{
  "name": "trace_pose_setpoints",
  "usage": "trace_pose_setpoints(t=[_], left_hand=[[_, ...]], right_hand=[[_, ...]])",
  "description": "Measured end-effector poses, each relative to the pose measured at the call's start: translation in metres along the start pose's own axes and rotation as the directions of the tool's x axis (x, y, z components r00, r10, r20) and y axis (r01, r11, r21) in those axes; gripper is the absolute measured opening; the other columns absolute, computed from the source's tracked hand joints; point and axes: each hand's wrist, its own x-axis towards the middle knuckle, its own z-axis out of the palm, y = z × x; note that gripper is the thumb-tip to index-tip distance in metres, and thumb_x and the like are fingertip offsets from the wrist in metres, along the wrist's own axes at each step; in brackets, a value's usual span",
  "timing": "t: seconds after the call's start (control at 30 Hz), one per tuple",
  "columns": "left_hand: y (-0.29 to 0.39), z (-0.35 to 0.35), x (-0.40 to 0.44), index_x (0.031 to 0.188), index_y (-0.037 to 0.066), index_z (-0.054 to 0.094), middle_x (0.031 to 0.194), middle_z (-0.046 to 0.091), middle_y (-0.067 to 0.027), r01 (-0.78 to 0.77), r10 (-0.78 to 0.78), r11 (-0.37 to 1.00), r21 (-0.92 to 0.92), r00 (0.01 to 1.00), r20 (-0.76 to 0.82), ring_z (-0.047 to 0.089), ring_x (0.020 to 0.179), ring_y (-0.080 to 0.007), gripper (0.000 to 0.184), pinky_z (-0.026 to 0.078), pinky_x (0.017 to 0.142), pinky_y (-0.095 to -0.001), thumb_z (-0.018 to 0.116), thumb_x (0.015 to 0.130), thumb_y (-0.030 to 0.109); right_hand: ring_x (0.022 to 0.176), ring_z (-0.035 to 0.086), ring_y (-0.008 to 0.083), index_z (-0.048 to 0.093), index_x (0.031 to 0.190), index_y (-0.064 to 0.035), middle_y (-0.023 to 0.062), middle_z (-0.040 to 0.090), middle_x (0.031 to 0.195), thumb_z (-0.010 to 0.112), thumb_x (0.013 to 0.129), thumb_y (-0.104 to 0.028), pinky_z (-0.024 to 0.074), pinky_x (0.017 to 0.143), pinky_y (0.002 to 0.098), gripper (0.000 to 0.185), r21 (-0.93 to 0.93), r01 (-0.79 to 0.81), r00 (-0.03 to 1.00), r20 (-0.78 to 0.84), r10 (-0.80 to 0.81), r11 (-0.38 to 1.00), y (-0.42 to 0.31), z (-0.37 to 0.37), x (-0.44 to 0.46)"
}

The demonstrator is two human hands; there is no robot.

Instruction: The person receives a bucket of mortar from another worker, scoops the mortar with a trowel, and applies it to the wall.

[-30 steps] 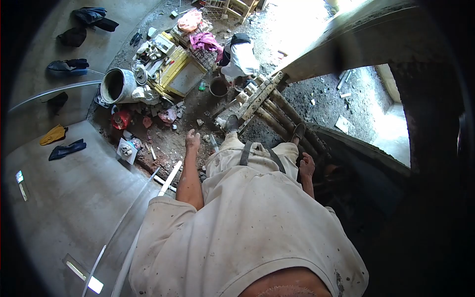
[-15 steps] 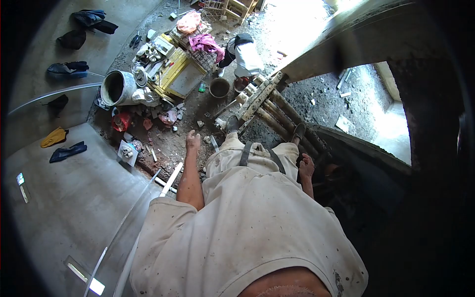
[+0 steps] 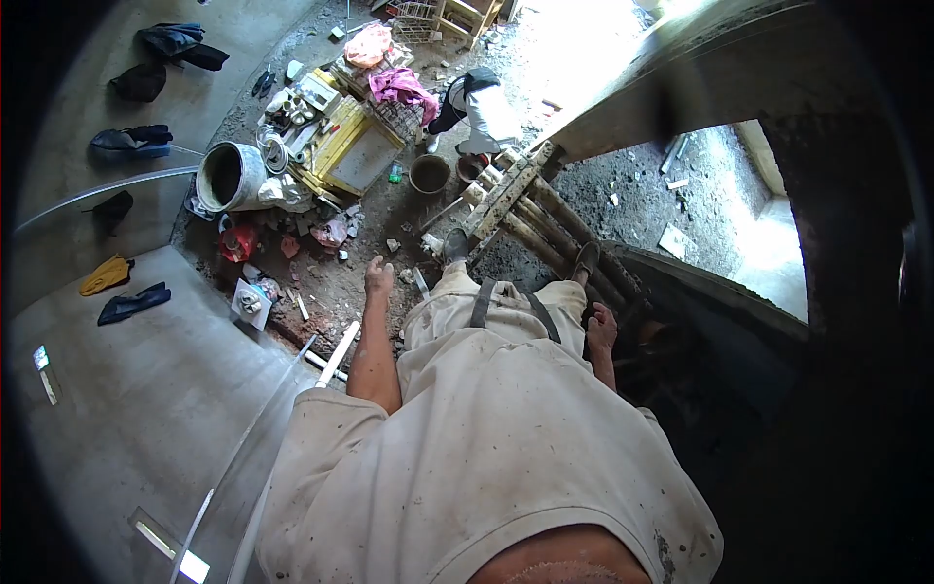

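My left hand [image 3: 378,278] hangs beside my left hip with its fingers loosely apart. Nothing shows in it, and rubble-strewn ground lies beneath. On the other side, my right hand [image 3: 602,328] hangs near my right thigh, fingers half curled around nothing I can see. Both hands are clear of any tool. My feet rest on a raised stand of wooden poles [image 3: 547,234], whose near end is crusted with mortar. A dark bucket [image 3: 429,174] stands on the ground beyond my left foot, and a reddish bucket [image 3: 471,167] is beside it, partly hidden.
A co-worker in a white top [image 3: 491,119] bends over by the buckets. Left of them are a large pale drum [image 3: 231,177], a yellow-framed board [image 3: 363,148] and piled odds and ends. Clothes [image 3: 136,304] hang on the left wall. A wall opening [image 3: 710,209] lies to the right.
The co-worker's white top has shifted slightly, reaching lower over the reddish bucket. My hands and feet stay practically where they were; the view has tilted very slightly.
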Motion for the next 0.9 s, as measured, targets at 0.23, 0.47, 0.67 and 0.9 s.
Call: trace_pose_setpoints(t=[0.23,0.47,0.67,0.9], left_hand=[[0.002,0.001,-0.010,0.125,0.007,0.039,0.125,0.043,-0.0224,0.009,-0.007,0.999,0.050,0.999,-0.039,0.044,0.115,-0.0291,0.047,0.036,0.093,-0.0342,0.053,0.081,0.014],[0.012,-0.001,-0.020,0.125,0.006,0.038,0.122,0.045,-0.0231,0.011,-0.008,0.993,0.116,1.000,-0.025,0.047,0.111,-0.0271,0.046,0.037,0.091,-0.0317,0.052,0.082,0.014],[0.009,0.000,-0.007,0.126,0.007,0.037,0.123,0.045,-0.0232,0.014,-0.014,0.998,0.068,1.000,-0.002,0.048,0.110,-0.0268,0.047,0.038,0.089,-0.0328,0.052,0.083,0.015],[0.023,0.004,-0.013,0.126,0.007,0.037,0.119,0.048,-0.0208,0.033,-0.032,0.994,0.100,0.999,-0.016,0.050,0.104,-0.0242,0.046,0.042,0.083,-0.0340,0.051,0.083,0.016]], right_hand=[[0.077,0.055,0.0144,0.060,0.103,-0.0107,0.0042,0.058,0.086,0.052,0.070,-0.003,0.0458,0.073,0.0275,0.035,0.015,0.018,1.000,-0.010,-0.018,1.000,0.002,-0.001,0.007],[0.085,0.058,0.0213,0.059,0.105,-0.0122,0.0096,0.060,0.090,0.052,0.070,-0.003,0.0456,0.079,0.0322,0.036,0.009,0.015,1.000,0.012,-0.015,1.000,0.003,-0.001,0.007],[0.080,0.056,0.0172,0.059,0.103,-0.0116,0.0062,0.059,0.086,0.052,0.070,-0.003,0.0457,0.075,0.0300,0.035,0.014,0.033,0.999,-0.016,-0.033,0.999,0.003,0.002,0.006],[0.081,0.057,0.0209,0.060,0.102,-0.0121,0.0085,0.059,0.086,0.052,0.069,-0.004,0.0458,0.077,0.0326,0.035,-0.004,0.010,1.000,-0.009,-0.010,1.000,-0.004,-0.002,0.003]])
